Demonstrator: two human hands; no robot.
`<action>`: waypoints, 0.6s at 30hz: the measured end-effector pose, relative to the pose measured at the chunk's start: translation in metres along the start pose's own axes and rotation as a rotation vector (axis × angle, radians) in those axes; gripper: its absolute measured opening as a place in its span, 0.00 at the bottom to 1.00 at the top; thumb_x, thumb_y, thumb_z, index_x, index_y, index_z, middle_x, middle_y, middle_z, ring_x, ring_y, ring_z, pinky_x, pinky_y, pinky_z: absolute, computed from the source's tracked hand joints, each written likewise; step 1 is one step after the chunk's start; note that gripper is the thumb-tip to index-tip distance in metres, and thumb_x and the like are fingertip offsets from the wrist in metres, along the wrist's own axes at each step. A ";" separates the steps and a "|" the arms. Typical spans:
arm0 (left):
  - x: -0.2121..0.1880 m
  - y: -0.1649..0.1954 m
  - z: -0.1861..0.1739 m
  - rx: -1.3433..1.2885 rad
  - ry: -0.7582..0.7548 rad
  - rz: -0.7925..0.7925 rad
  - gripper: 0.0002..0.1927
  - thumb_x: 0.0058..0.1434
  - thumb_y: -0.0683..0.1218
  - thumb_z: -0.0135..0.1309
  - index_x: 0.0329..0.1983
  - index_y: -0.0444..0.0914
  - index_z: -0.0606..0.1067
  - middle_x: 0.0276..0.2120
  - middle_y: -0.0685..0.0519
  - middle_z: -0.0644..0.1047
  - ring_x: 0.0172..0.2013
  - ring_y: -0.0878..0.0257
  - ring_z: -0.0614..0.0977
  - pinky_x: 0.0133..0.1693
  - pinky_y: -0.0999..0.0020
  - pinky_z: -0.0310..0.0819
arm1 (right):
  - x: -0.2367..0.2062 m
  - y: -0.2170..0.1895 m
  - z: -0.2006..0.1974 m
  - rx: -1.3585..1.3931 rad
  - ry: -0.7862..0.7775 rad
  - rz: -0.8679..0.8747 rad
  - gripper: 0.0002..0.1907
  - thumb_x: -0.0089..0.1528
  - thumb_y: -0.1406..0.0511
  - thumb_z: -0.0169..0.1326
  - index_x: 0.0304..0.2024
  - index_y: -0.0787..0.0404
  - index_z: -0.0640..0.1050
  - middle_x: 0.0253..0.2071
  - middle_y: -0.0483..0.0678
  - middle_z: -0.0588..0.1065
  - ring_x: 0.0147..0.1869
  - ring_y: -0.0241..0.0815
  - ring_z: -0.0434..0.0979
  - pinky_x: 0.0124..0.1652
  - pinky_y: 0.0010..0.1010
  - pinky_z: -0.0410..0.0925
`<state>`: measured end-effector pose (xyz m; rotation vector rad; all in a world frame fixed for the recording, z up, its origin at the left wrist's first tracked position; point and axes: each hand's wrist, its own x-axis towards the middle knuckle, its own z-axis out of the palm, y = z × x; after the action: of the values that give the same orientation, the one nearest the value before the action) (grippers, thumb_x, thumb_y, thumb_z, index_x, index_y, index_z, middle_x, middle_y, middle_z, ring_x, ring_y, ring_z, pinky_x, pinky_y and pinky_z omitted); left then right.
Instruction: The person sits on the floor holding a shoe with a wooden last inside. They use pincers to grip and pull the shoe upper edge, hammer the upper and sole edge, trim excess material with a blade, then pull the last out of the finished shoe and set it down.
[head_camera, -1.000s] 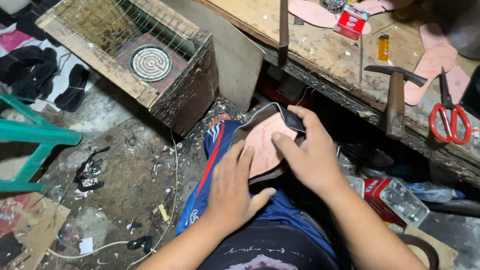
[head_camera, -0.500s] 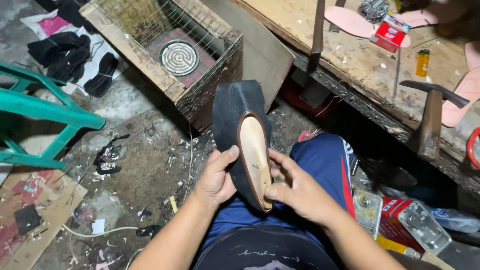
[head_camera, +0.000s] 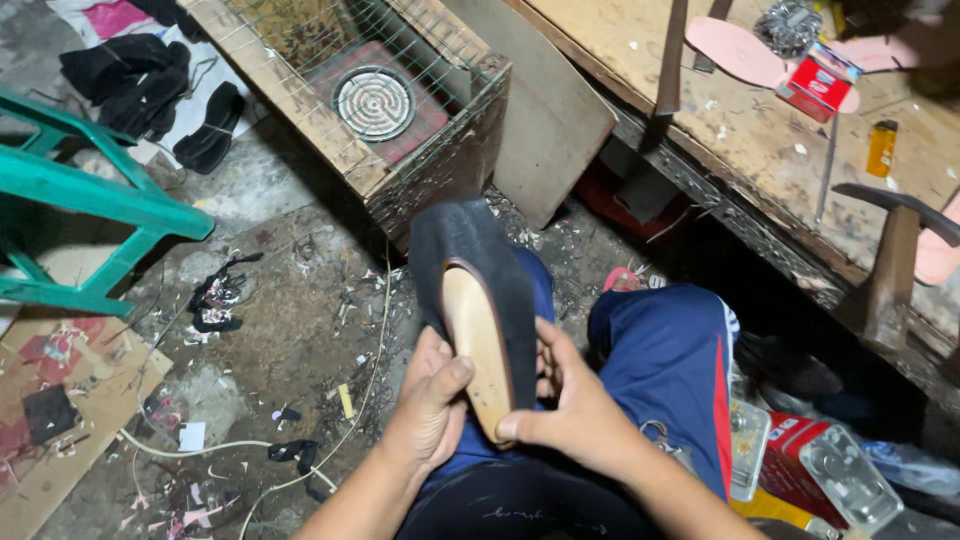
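Holding a black suede shoe upper stretched over a pale wooden last (head_camera: 478, 320), both hands clamp its near end above the blue-trousered lap. Left hand (head_camera: 430, 405) grips the left edge, thumb on the smooth tan sole face; right hand (head_camera: 575, 410) pinches the heel end, thumb across the tip. Toe points away, toward the wire-mesh wooden crate (head_camera: 400, 110). Upper is matte, fuzzy; last is long and oval. Versus half a second earlier: same hold, shoe slightly more upright, the counter (head_camera: 760, 140) shifted right.

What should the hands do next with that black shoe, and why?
Probably press the black edge down along the tan insole. The left hand and right hand both grip the black shoe sole-up, thumbs at its heel end.
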<state>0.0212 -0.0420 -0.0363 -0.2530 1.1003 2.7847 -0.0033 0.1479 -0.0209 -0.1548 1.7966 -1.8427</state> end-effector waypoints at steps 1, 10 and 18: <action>0.000 -0.002 -0.012 0.001 0.027 0.028 0.43 0.56 0.52 0.66 0.69 0.32 0.59 0.61 0.43 0.72 0.63 0.54 0.73 0.65 0.58 0.64 | 0.002 0.004 0.000 0.017 -0.033 -0.013 0.59 0.46 0.69 0.71 0.73 0.61 0.51 0.61 0.49 0.69 0.60 0.40 0.72 0.57 0.32 0.66; 0.069 0.066 -0.158 0.251 0.547 0.243 0.35 0.56 0.43 0.60 0.64 0.36 0.58 0.54 0.47 0.75 0.54 0.58 0.79 0.56 0.57 0.76 | -0.062 0.045 -0.093 -0.926 0.472 -0.104 0.29 0.50 0.60 0.69 0.52 0.60 0.79 0.45 0.50 0.78 0.50 0.41 0.80 0.51 0.31 0.71; 0.232 0.147 -0.228 0.637 0.490 0.079 0.35 0.57 0.46 0.66 0.64 0.23 0.70 0.50 0.39 0.79 0.45 0.53 0.82 0.47 0.60 0.78 | -0.007 0.108 -0.135 -0.698 0.584 0.523 0.28 0.51 0.61 0.67 0.53 0.61 0.78 0.46 0.51 0.78 0.50 0.42 0.80 0.51 0.31 0.71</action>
<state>-0.2085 -0.2899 -0.1508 -0.8429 2.0617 2.3106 -0.0255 0.2767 -0.1352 0.6014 2.5073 -0.8862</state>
